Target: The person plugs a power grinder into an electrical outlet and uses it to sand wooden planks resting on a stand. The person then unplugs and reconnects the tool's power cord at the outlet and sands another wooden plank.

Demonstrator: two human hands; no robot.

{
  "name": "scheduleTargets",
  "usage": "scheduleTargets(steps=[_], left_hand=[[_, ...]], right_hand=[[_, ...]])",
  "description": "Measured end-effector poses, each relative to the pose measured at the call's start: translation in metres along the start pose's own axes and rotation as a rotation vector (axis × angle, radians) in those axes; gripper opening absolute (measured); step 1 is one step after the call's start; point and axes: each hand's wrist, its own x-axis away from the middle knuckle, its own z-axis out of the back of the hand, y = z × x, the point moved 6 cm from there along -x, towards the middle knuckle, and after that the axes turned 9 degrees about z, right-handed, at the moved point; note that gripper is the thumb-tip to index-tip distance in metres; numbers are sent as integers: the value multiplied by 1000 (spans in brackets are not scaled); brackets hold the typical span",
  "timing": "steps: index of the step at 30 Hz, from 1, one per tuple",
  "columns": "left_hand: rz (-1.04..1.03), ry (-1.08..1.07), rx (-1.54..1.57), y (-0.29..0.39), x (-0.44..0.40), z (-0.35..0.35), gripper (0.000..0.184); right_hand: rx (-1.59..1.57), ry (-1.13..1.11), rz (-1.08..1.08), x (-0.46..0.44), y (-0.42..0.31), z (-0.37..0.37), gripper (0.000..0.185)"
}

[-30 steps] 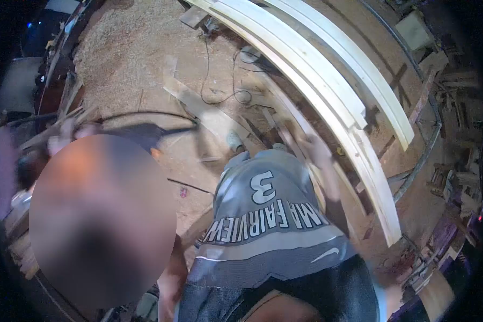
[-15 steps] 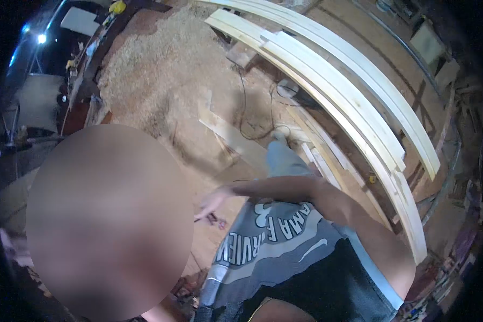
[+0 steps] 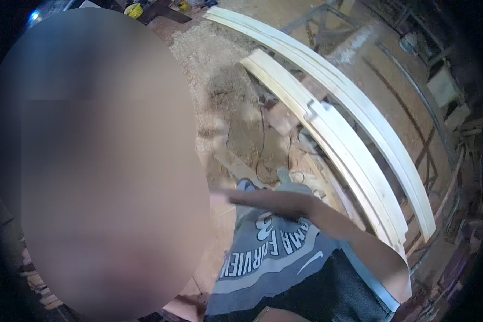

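Observation:
My right arm reaches across the front of my grey and black jersey (image 3: 284,257) from the right. A large blurred patch covers most of my right hand (image 3: 219,196); only the wrist side shows, so its fingers and anything in them are hidden. Part of my left arm (image 3: 181,308) shows at the bottom, and the same blur hides its hand. Beyond my legs lies a flat board (image 3: 233,163) on the dusty ground.
Long pale planks (image 3: 359,155) run along my right side, looking curved in this wide view, with another plank (image 3: 327,70) behind them. A heap of wood shavings (image 3: 209,59) lies ahead. A cable (image 3: 262,134) trails on the ground. Metal bars (image 3: 408,75) stand at the far right.
The view has shifted, and the blurred patch now covers more of the left side. My right hand, seen earlier near a small dark and pinkish item, is now mostly covered.

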Motion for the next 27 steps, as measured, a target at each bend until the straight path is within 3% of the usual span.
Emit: scheduleTargets(steps=[1,2,3,5,6,7,8,11,13,16,17,18,19,20,22,25,26,27], left_hand=[[39,3,57,-33,18,-61,78],[149,236,91,-71,29,-91,71],[203,55,279,-90,28,-137,67],[357,130,391,-151,23,-142,71],[368,44,484,-156,17,-166,70],[357,-137,500,-217,1,-123,70],[331,-244,567,-178,-54,-167,66],[153,-371,754,-159,-152,-213,48],[-47,-438,890,-144,-204,-226,36],[-14,-305,857,-92,-227,-251,30],[45,-195,840,-66,-218,-250,30],[80,-84,848,-38,-204,-245,30],[94,23,875,-12,-185,-239,29],[84,112,914,12,-163,-230,29],[5,233,977,54,-118,-193,28],[-291,338,1049,97,12,-128,31],[-346,410,1043,118,89,-97,31],[-427,471,1033,141,167,-69,33]], right_hand=[[-2,31,73,-15,-20,-5,36],[12,29,70,-30,-40,1,36],[54,-47,39,-44,-67,-1,33],[98,-124,-17,-66,-101,2,31],[163,-229,-20,-74,-105,3,29],[223,-345,-22,-79,-108,4,27],[225,-364,202,-134,-89,38,27],[193,-251,125,-168,-28,72,25],[204,-296,-96,-182,3,109,19],[296,-127,-191,-141,55,178,10],[329,-87,-254,-124,70,200,12],[167,-6,-403,-92,109,209,27],[-44,109,-674,-96,54,231,25],[345,-66,-379,-83,52,246,29],[199,-2,-683,-31,115,250,29],[819,-296,109,132,255,313,43],[560,-319,-646,128,158,279,49],[475,-150,-484,196,195,283,50]])
